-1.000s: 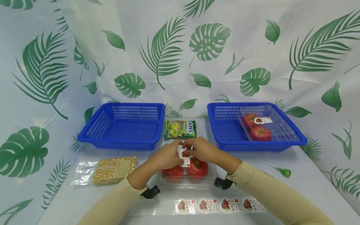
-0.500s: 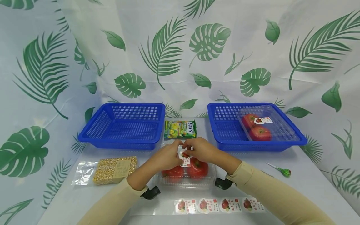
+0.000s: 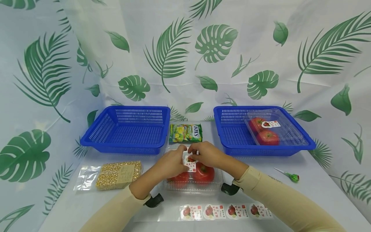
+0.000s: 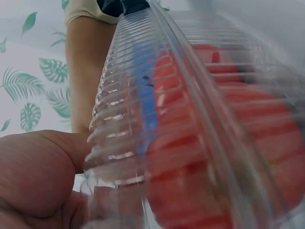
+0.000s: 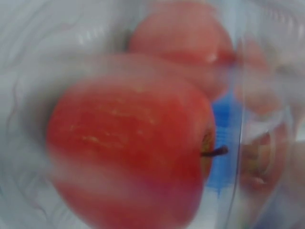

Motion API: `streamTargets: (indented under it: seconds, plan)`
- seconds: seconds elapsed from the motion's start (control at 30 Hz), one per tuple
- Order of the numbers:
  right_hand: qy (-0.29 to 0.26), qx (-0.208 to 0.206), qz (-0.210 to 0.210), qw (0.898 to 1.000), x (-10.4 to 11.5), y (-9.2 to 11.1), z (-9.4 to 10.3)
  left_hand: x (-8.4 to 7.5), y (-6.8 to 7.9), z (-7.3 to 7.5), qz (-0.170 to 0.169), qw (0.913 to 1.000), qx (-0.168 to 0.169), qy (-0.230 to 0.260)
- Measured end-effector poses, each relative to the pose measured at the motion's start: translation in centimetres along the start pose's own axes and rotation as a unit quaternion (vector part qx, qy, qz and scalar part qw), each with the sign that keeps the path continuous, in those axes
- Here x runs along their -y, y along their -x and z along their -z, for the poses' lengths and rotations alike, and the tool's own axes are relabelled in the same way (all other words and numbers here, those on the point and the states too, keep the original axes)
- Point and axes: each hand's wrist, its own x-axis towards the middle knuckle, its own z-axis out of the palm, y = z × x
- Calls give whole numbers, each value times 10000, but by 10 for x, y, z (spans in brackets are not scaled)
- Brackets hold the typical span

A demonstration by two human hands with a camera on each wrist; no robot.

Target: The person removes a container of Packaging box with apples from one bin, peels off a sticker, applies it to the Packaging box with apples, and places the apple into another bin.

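Note:
A clear plastic box point(image 3: 197, 188) with red apples point(image 3: 204, 173) inside lies before me in the head view. On its lid is a white sticker point(image 3: 189, 166) with a red fruit picture. My left hand point(image 3: 172, 162) rests over the lid's left side, thumb at the sticker's edge. From the other side my right hand point(image 3: 206, 153) touches the sticker with bent fingers, thumb on its upper part. In the left wrist view the ribbed box side point(image 4: 114, 105) is beside a finger point(image 4: 35, 171). The right wrist view shows a blurred apple point(image 5: 138, 143) through the plastic.
A blue basket point(image 3: 124, 149) stands back left. Another blue basket point(image 3: 269, 151), back right, holds a similar labelled box. Between them lies a green candy bag point(image 3: 186, 133). Corn kernels point(image 3: 116, 175) in a bag lie left, a lollipop point(image 3: 292, 177) right, a sticker strip point(image 3: 214, 212) in front.
My left hand has shifted slightly left, its thumb baring more of the sticker's printing. The right hand stays on the sticker. Box and surroundings have not moved.

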Motion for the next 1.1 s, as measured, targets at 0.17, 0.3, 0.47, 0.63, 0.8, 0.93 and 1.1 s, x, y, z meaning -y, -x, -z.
streamTargets:
  seconds: [0.17,0.3,0.47,0.63,0.8,0.93,1.1]
  plan:
    - [14,-2,-24,10000,0,0,1,5,5,-2,-326,9989,-80,-328]
    - [17,-20,-21,10000,1,0,3,9,9,-4,-886,9930,-293,-722]
    - [91,-33,18,10000,1,1,4,16,20,-5,-1703,9742,-725,-1291]
    - [472,166,330,9982,3,5,6,26,29,-6,-2131,9636,-864,-1365]
    - [1133,454,937,9881,4,14,12,35,33,-7,-2285,9607,-829,-1341]
    - [1846,560,1443,9705,2,27,15,38,35,-8,-2428,9583,-581,-1393]
    - [2254,722,1849,9538,2,43,17,40,35,-6,-2305,9637,-229,-1324]
